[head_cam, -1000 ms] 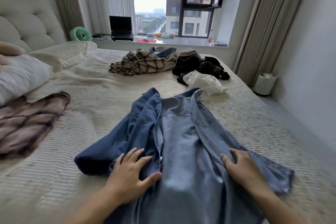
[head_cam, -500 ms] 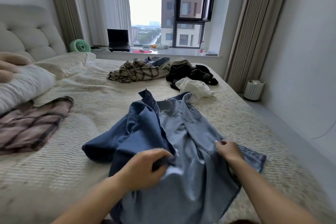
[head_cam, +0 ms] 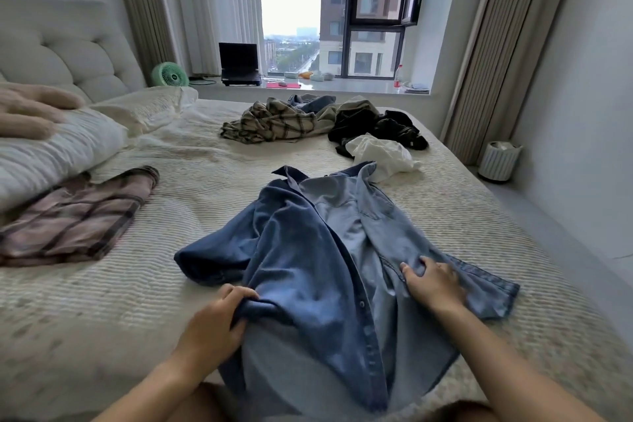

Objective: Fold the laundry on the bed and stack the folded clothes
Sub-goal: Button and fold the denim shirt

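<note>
Between the two hands lay the denim shirt (head_cam: pixel 329 250): left hand (head_cam: pixel 215 322) gripped a bunched front fold, right hand (head_cam: pixel 433 284) pressed flat, fingers spread.

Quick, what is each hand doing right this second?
Left hand: fingers curled, gripping a fold of the denim shirt.
Right hand: lies on the shirt, fingers bent; whether it pinches the cloth cannot be told.

A single wide-angle head-worn camera looked forward and down across the bed (head_cam: pixel 137 284) toward the window (head_cam: pixel 373 10) at its far side, close above both forearms; no second view existed.
</note>
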